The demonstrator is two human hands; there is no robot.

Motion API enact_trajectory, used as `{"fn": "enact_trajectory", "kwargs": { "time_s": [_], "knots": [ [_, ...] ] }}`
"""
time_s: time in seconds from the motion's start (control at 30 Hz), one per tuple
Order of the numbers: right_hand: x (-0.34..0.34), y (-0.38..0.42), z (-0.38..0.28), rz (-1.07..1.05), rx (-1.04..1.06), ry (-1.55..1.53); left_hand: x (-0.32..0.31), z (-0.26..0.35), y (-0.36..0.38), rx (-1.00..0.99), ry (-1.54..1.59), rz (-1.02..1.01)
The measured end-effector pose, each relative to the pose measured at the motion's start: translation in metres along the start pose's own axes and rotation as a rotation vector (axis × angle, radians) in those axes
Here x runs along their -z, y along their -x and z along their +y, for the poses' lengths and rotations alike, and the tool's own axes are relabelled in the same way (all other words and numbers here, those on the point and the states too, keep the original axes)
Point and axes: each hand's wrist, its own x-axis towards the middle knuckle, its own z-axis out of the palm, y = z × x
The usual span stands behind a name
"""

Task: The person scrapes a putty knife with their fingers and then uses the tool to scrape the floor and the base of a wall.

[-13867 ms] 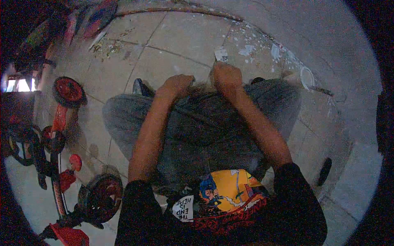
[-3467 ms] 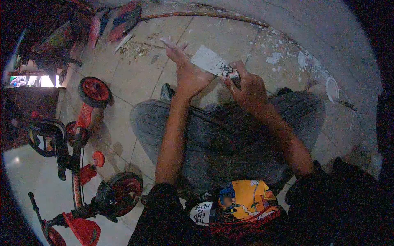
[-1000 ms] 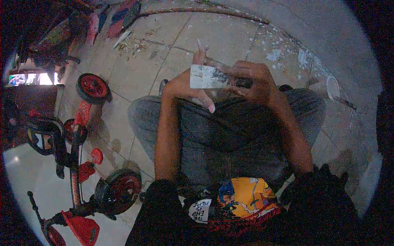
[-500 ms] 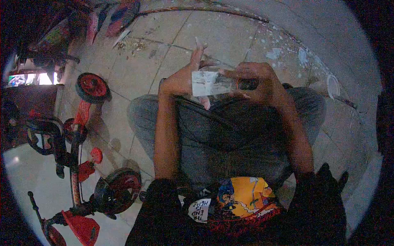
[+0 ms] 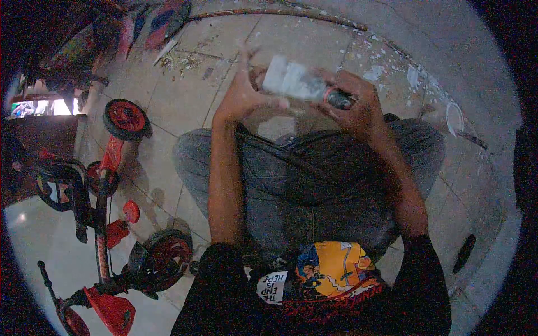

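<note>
**Steel blade held over the lap, both hands busy at it**

Steel, pale and smeared with something white, is what the hands work on: a broad scraper blade [image 5: 291,80] held out in front of the knees, above the tiled floor [image 5: 185,95]. Nearest the camera come the printed shirt [image 5: 322,269] and the grey trousers [image 5: 314,179] of the seated person. Beyond them the right hand [image 5: 358,106] is closed around the dark handle [image 5: 339,99], gripping it firmly. The left hand [image 5: 242,95] is blurred; its palm seems to press against the blade's free end with the fingers spread, though whether it actually grips the metal I cannot tell.

The risk, as I judge it, lies at that left palm. A bare hand sliding along a thin edge can be cut if the right hand twists or pushes too hard. Wet filler could also make the handle slip, dropping the tool onto the lap.

Further off, a red tricycle [image 5: 106,185] stands to the left, well apart. White splashes [image 5: 376,73] spot the tiles ahead, and a small round lid [image 5: 453,119] lies near the wall [image 5: 448,45].
</note>
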Motion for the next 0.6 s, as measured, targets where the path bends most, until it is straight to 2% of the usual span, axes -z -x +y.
{"fn": "enact_trajectory", "kwargs": {
  "time_s": [0.03, 0.07, 0.13, 0.3, 0.37, 0.4, 0.47, 0.53, 0.57, 0.6],
  "knots": [
    [-0.004, -0.002, -0.002, 0.129, -0.077, 0.03, -0.005, 0.002, 0.0, -0.043, 0.081, 0.133],
    [-0.006, -0.002, -0.004, 0.259, -0.153, 0.06, -0.007, 0.001, -0.003, -0.046, 0.08, 0.131],
    [-0.008, -0.001, -0.002, 0.241, -0.176, 0.109, -0.009, -0.004, -0.01, -0.097, -0.209, 0.53],
    [-0.024, 0.004, -0.013, 0.089, -0.144, 0.227, -0.025, -0.009, -0.013, -0.132, -0.135, 0.463],
    [-0.028, 0.003, -0.02, 0.059, 0.052, 0.434, -0.033, -0.008, -0.012, -0.146, -0.137, 0.452],
    [-0.029, 0.002, -0.02, 0.059, 0.051, 0.435, -0.035, -0.007, -0.011, -0.165, -0.153, 0.433],
    [-0.031, 0.0, -0.017, 0.153, 0.206, 0.537, -0.036, -0.007, -0.01, -0.181, -0.168, 0.414],
    [-0.044, 0.006, -0.005, 0.189, 0.122, 0.5, -0.037, -0.007, -0.01, -0.219, -0.062, 0.386],
    [-0.046, 0.006, -0.003, 0.229, 0.039, 0.463, -0.037, -0.01, -0.011, -0.217, -0.059, 0.386],
    [-0.044, 0.006, 0.0, 0.228, 0.04, 0.466, -0.036, -0.012, -0.013, -0.231, -0.138, 0.433]
  ]
}}
